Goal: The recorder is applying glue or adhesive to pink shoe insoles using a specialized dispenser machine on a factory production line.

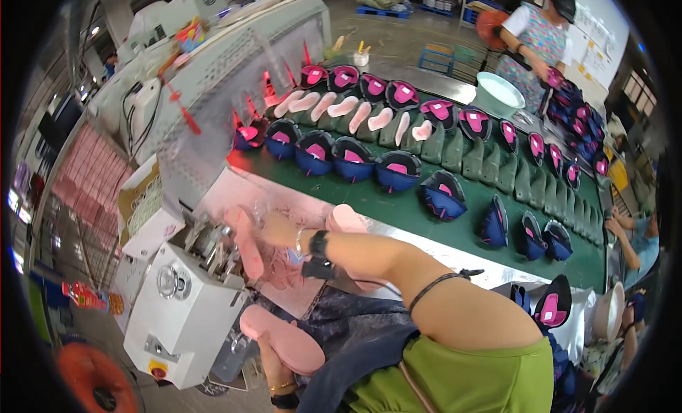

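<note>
My right arm reaches across to the small white machine. There my right hand is closed on the edge of a pink insole, which is held upright against the machine's metal head. Low in the picture, my left hand grips another pink insole from beneath; its fingers are mostly hidden. Pink scraps lie heaped beside my right hand. Behind my right wrist rests a pile of pink insoles, partly covered by the forearm.
Blue shoe uppers with pink linings stand in rows on a green conveyor belt, with dark shoe lasts and pale insoles between them. A box of cord sits behind the machine. Other people work at the far right.
</note>
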{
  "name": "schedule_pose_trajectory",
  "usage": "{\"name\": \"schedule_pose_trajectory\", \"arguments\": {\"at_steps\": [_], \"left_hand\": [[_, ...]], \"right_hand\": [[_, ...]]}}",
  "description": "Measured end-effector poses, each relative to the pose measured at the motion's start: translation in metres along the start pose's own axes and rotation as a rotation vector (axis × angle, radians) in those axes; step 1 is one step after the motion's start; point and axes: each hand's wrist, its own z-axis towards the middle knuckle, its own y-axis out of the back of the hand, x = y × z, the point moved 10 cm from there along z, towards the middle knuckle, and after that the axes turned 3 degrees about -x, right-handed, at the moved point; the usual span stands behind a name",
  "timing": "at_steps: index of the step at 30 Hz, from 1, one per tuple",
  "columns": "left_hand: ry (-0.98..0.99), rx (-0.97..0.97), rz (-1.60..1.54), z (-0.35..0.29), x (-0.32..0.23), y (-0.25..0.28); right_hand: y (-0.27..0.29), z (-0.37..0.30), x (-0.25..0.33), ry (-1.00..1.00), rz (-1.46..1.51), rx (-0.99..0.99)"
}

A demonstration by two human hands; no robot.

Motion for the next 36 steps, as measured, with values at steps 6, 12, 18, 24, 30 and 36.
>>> {"name": "schedule_pose_trajectory", "arguments": {"at_steps": [6, 12, 18, 24, 30, 36], "left_hand": [[-0.099, -0.107, 0.030, -0.025, -0.016, 0.004], [-0.117, -0.060, 0.072, -0.023, -0.014, -0.020], [-0.048, -0.039, 0.127, -0.007, 0.002, -0.035], [0.017, -0.038, 0.116, 0.005, 0.014, -0.037], [0.017, -0.076, 0.130, 0.005, 0.016, -0.032], [-0.079, -0.067, 0.230, -0.002, 0.000, -0.042]], "right_hand": [[-0.058, 0.039, 0.005, -0.155, 0.234, -0.031], [-0.011, 0.062, -0.045, -0.149, 0.499, -0.210], [0.217, 0.006, -0.194, -0.136, -0.034, -0.384], [0.403, -0.138, -0.391, -0.706, -0.136, -0.895], [0.412, -0.116, -0.441, -0.426, -0.019, -0.856], [0.251, -0.029, -0.199, 0.013, 0.497, -0.368]]}}
